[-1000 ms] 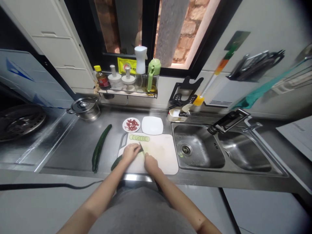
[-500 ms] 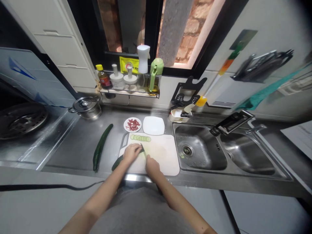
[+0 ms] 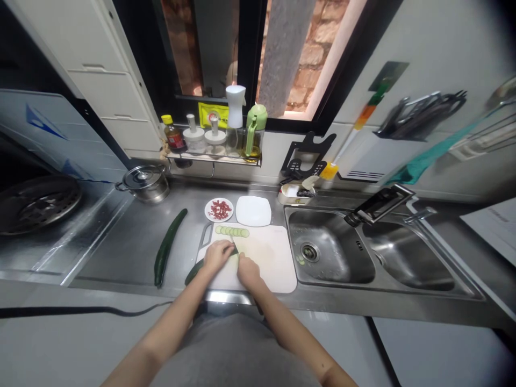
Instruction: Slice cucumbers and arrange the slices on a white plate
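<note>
My left hand (image 3: 218,255) is closed over a dark green cucumber (image 3: 194,272), which lies slanting across the left part of the white cutting board (image 3: 278,263). Gripped in my right hand (image 3: 248,270) is a knife (image 3: 235,246), its blade against the cucumber's cut end, close to my left fingertips. My right hand covers the handle. A row of several pale cucumber slices (image 3: 232,231) lies along the board's far edge. Left of the board, a second, whole cucumber (image 3: 170,247) rests on the steel counter.
Behind the board stand a small plate (image 3: 208,210) of chopped red pieces and a white square plate (image 3: 253,210). The double sink (image 3: 330,277) is at right, a lidded pot (image 3: 145,184) at back left. A rack (image 3: 213,157) holds bottles and jars.
My right hand and the knife have shifted slightly left, nearer my left hand. The blade sits closer to the cucumber's end. The whole view has tilted a little.
</note>
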`<state>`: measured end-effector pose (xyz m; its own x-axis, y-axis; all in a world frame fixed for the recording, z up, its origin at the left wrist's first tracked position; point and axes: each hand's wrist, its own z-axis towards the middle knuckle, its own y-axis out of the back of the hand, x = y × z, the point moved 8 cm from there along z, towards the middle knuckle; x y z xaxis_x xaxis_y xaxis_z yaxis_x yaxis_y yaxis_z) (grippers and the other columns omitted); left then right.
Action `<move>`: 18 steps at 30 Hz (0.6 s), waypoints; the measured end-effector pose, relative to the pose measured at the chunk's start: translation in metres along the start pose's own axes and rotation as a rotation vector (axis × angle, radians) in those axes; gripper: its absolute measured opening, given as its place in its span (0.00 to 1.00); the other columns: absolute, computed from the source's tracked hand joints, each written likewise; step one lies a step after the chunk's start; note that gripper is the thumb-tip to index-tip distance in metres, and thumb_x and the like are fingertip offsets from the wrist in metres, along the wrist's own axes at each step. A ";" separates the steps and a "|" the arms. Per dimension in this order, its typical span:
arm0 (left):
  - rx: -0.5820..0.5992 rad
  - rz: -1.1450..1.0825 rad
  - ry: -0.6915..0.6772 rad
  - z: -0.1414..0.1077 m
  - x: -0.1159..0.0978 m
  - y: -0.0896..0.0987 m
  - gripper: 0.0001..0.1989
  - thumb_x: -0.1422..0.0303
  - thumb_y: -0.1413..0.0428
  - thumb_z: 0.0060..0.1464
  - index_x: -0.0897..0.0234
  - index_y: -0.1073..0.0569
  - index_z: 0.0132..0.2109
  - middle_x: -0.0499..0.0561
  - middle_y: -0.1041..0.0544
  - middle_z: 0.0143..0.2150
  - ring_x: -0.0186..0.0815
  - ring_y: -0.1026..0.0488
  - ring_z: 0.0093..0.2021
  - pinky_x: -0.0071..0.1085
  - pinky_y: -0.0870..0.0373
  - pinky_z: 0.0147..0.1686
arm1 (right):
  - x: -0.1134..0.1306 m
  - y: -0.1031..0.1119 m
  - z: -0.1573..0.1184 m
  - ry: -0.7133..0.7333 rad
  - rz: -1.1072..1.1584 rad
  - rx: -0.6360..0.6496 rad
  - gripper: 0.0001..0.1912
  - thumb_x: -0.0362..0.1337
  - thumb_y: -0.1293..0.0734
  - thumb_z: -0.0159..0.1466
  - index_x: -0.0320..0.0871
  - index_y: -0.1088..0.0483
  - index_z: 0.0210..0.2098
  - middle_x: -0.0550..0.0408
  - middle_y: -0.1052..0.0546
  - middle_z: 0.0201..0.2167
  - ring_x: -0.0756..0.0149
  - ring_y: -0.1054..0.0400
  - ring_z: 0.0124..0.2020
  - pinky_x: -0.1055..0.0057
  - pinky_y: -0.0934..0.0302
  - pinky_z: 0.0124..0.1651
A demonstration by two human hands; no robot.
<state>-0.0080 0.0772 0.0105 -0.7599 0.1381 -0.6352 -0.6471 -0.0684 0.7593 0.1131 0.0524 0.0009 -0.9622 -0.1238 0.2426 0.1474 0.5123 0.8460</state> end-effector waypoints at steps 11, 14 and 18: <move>0.001 0.006 0.020 0.000 0.003 -0.002 0.10 0.64 0.47 0.58 0.58 0.22 0.40 0.49 0.20 0.42 0.37 0.27 0.44 0.32 0.33 0.46 | -0.016 -0.019 -0.022 -0.032 -0.018 0.036 0.17 0.23 0.46 0.63 0.38 0.38 0.50 0.41 0.24 0.41 0.58 0.28 0.46 0.67 0.37 0.43; 0.013 0.003 0.029 0.001 0.007 -0.005 0.09 0.64 0.47 0.58 0.58 0.22 0.40 0.49 0.20 0.42 0.37 0.27 0.44 0.31 0.33 0.46 | -0.019 -0.023 -0.025 -0.031 -0.018 0.023 0.17 0.23 0.45 0.63 0.38 0.38 0.49 0.41 0.24 0.40 0.58 0.28 0.45 0.67 0.37 0.43; 0.016 -0.002 0.038 0.002 0.009 -0.006 0.09 0.64 0.47 0.58 0.58 0.22 0.40 0.48 0.20 0.42 0.36 0.27 0.45 0.31 0.34 0.47 | -0.024 -0.030 -0.030 -0.031 -0.019 0.008 0.17 0.23 0.43 0.62 0.38 0.37 0.49 0.42 0.24 0.39 0.58 0.28 0.45 0.68 0.38 0.43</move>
<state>-0.0105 0.0807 0.0004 -0.7606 0.1002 -0.6415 -0.6479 -0.0525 0.7599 0.1388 0.0148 -0.0163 -0.9714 -0.1074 0.2116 0.1272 0.5173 0.8463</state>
